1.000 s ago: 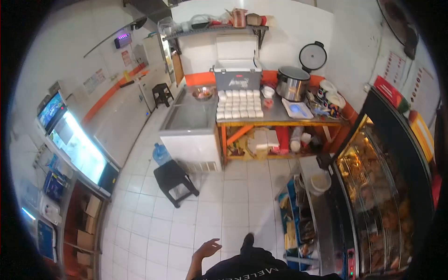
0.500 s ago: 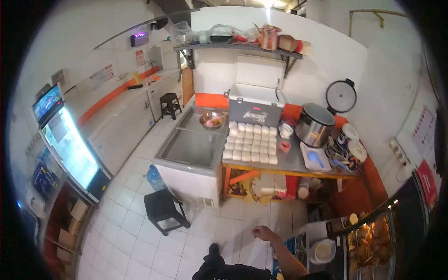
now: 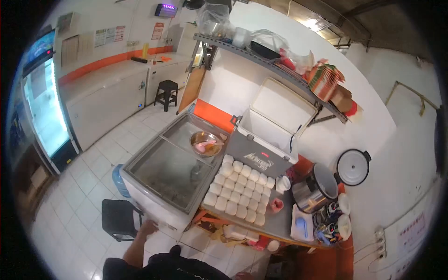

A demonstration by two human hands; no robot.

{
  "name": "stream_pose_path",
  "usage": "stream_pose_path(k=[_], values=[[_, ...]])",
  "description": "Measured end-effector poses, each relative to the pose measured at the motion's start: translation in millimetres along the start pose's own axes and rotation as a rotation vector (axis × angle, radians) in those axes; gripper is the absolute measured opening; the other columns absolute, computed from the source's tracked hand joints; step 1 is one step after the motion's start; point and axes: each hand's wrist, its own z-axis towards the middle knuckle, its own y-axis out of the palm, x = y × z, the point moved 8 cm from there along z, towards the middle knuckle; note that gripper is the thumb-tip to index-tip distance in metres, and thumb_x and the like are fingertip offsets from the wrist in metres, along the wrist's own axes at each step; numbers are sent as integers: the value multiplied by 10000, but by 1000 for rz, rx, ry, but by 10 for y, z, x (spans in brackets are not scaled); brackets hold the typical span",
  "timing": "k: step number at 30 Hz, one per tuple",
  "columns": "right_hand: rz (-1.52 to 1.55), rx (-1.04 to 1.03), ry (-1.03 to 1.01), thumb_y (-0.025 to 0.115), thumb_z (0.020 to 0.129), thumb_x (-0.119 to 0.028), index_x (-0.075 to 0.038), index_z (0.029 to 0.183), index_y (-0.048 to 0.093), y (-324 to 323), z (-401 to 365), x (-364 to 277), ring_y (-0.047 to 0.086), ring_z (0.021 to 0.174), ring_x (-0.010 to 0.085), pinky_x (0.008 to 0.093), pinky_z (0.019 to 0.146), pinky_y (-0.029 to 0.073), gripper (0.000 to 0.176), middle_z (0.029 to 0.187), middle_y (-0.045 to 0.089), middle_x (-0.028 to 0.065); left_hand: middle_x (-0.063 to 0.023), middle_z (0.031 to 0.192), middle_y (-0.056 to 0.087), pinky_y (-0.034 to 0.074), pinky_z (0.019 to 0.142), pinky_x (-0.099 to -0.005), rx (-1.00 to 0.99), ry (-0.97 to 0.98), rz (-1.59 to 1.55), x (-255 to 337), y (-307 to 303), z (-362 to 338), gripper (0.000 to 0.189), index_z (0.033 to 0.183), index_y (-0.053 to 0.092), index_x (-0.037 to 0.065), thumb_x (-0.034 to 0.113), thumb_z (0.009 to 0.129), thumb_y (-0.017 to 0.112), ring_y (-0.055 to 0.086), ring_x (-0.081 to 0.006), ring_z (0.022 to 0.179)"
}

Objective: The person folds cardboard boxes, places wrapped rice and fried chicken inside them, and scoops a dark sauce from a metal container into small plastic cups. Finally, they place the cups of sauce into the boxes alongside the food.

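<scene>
My left hand (image 3: 149, 227) hangs over the floor between a black stool (image 3: 116, 216) and the white chest freezer (image 3: 148, 198). Its fingers look loosely apart and nothing shows in them. Of my right hand (image 3: 243, 276), only a blurred bit shows at the bottom edge; its fingers are hidden. Ahead, rows of white round dough-like pieces (image 3: 239, 192) cover the left part of the worktable (image 3: 278, 223). On the freezer's lid stands a metal bowl (image 3: 193, 140) holding a pink-handled utensil and something yellowish. Neither hand touches these things.
A grey cooler box (image 3: 252, 150) with a raised lid stands behind the white pieces. Right of it are a steel pot (image 3: 310, 193), a white tray (image 3: 298, 233) and several jars. A loaded shelf (image 3: 275, 70) hangs above. A blue water bottle (image 3: 120, 181) stands beside the freezer.
The view has turned and come closer to the freezer and worktable. My left hand has come into view near the stool; my right hand has dropped to the bottom edge.
</scene>
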Motion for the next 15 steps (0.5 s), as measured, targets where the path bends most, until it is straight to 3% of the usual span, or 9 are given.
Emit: stream_pose_path(k=[1,2,4,5,8,11,13,14,15], values=[[-42,19,22,654,961,-239,-21,1254,622,-42,94,-199,696,1006,281,447,900,576,367,1163,695,163,-81,792,749,582,682,-396,-20,160,157,435,-139,356,293,852,759,88,347,735,831,716,-230,723],[-72,31,20,650,962,-235,-18,1256,619,-103,229,-421,694,1010,274,443,901,574,367,1168,693,163,-79,751,743,581,669,-386,46,94,89,905,-259,442,309,846,758,84,334,696,860,714,-234,695],[-116,23,2,642,964,-228,-13,1261,613,-137,540,-840,690,1018,261,435,904,568,367,1177,691,165,-101,727,737,573,654,-378,166,22,243,1946,-560,391,357,799,747,56,369,684,875,714,-231,655],[-142,7,-13,637,965,-224,-10,1263,610,-166,706,-1074,687,1022,254,431,905,565,368,1181,690,165,-123,677,716,568,648,-369,177,35,167,2275,-611,351,322,778,737,28,336,755,827,713,-240,630],[-271,-53,-134,625,968,-212,-2,1270,601,-366,1143,-1807,681,1033,234,420,909,557,368,1195,686,167,-129,641,701,567,641,-369,282,-64,38,2399,-619,371,275,772,738,16,283,838,754,713,-239,636],[-474,-119,-419,612,972,-201,6,1277,592,-900,1350,-2592,674,1045,215,408,912,549,369,1209,682,169,-156,748,723,565,659,-369,516,-34,-141,1981,-800,446,201,842,740,-14,149,875,627,719,-220,696],[-643,121,-258,591,954,-129,-22,1272,618,-374,702,-5028,690,866,187,377,785,562,337,1068,734,143,-173,802,728,561,681,-374,699,13,-314,1522,-1026,563,198,901,733,-28,90,855,581,719,-230,731],[-533,190,-338,595,935,-104,-56,1277,625,-380,619,-5730,668,800,148,335,737,553,347,975,716,107,-180,826,726,558,695,-378,789,59,-402,1331,-1139,645,221,942,727,-35,56,841,553,717,-241,750],[-555,184,-564,589,927,-77,-61,1280,626,-356,539,-6448,653,777,129,314,727,546,355,927,696,79,-172,800,715,554,701,-389,875,35,-227,1442,-1361,619,226,968,720,-37,46,846,549,709,-256,751]])
